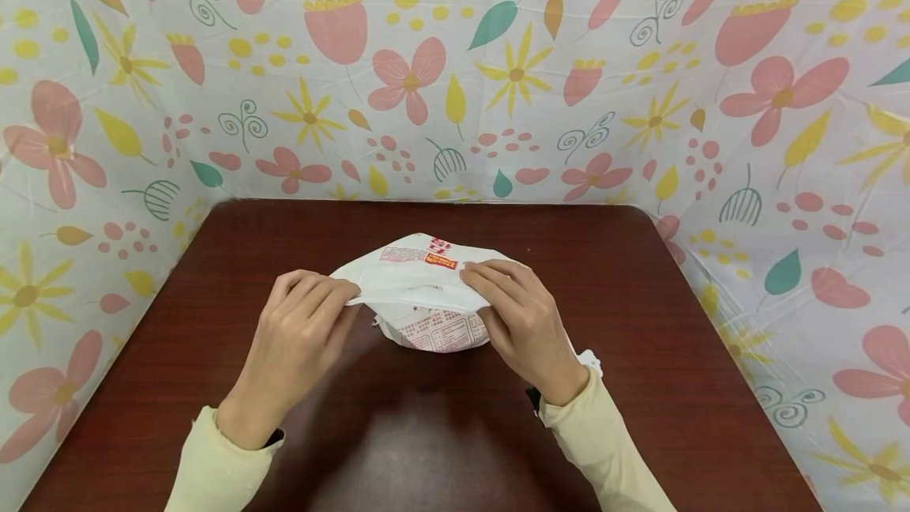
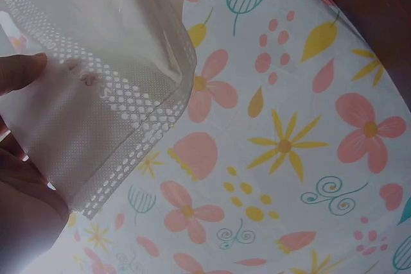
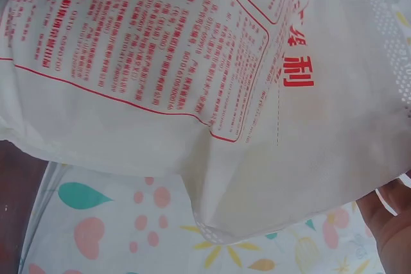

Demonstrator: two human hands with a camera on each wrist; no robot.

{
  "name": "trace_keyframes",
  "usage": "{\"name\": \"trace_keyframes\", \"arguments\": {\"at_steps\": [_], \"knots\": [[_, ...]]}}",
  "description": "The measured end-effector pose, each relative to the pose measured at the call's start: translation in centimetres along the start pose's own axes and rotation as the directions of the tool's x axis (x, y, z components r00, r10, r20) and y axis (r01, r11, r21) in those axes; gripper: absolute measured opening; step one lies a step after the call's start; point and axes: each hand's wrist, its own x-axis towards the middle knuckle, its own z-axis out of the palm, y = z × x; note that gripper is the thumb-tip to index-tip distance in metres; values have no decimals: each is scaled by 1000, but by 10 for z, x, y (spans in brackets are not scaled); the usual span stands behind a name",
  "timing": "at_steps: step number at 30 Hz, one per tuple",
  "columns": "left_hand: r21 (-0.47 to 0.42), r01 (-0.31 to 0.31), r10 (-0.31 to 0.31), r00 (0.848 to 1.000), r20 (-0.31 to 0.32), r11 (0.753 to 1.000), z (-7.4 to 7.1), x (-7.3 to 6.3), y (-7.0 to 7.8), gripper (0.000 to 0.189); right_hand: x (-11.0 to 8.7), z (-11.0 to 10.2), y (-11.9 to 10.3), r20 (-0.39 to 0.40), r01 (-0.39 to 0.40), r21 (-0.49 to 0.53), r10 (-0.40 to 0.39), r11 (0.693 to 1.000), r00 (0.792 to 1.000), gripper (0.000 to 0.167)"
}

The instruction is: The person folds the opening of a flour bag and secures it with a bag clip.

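Observation:
A white woven bag point(image 1: 398, 276) with red printing is held up over the table, one edge toward the head camera. My left hand point(image 1: 295, 334) pinches its left corner between thumb and fingers. On the right, my right hand point(image 1: 522, 322) grips the same edge, fingers over the top. Perforated trim runs along the bag point(image 2: 96, 113) in the left wrist view, with the left thumb point(image 2: 26, 72) on it. The right wrist view shows red text on the bag's side point(image 3: 141, 62) and part of the right hand point(image 3: 392, 235). What the bag contains is hidden.
The dark reddish-brown table point(image 1: 611, 283) lies beneath the hands. A floral-print curtain point(image 1: 533, 125) rises along the table's back and both sides. A small white piece point(image 1: 590, 363) shows beside the right wrist.

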Motion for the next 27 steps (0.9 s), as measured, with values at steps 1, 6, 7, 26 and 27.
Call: {"name": "trace_keyframes", "arguments": {"at_steps": [1, 6, 7, 26, 27], "knots": [[-2, -3, 3, 1000, 1, 1000, 0, 1, -1, 16, 0, 0, 1, 0, -2, 0, 2, 1000, 1000, 38], [1, -12, 12, 1000, -1, 1000, -1, 9, -2, 8, 3, -1, 3, -5, -17, -1, 17, 1000, 1000, 38], [3, -13, 13, 1000, 0, 1000, -1, 10, -3, 9, 3, -2, 3, -5, -20, 1, 20, 1000, 1000, 38], [20, -22, 22, 1000, -10, 1000, -4, 32, -5, 12, 13, -7, 8, -26, -88, 61, 90, 994, 996, 29], [20, -22, 23, 1000, -10, 1000, -4, 33, -5, 12, 14, -8, 9, -26, -94, 59, 95, 994, 995, 28]]}}
